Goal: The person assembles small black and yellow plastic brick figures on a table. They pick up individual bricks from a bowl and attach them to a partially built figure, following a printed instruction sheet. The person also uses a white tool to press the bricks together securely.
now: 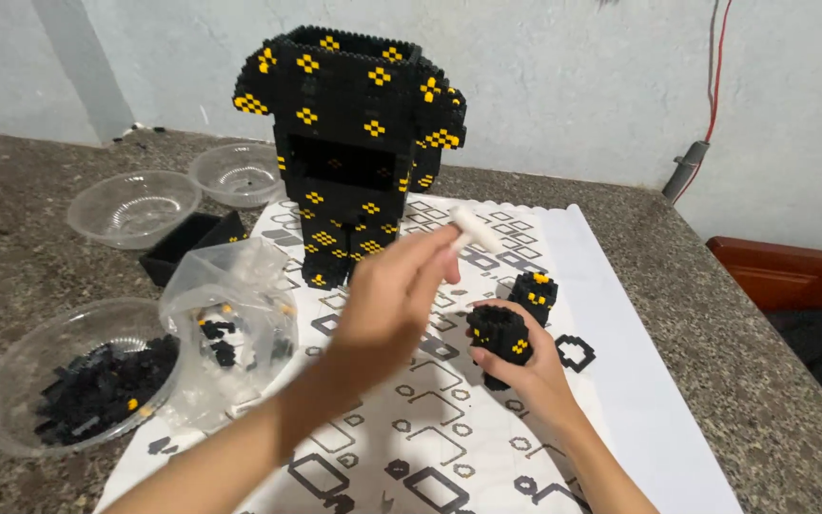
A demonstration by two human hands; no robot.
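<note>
holding a small black and yellow block piece (500,340) in the right hand (525,366), lower centre of the frame, fingers wrapped round it, seemingly steadying it upright over the paper sheet (611,381). pinching a short white tool (475,228) between the fingertips of the left hand (392,305), raised just above and left of the piece, apparently angled for pressing bricks home. crossing the left forearm in from the lower left, so both hands are meeting at centre. standing behind them, upper centre, a large black block figure (349,143) with yellow flower marks. sitting just right of the held piece, a second small block piece (535,293). resting at lower left on the table (11,276), a clear bowl of loose black bricks (78,385) and a crumpled plastic bag (235,319), near the hands, probably for easy picking. lying empty at upper left, two more clear bowls (135,205).
</note>
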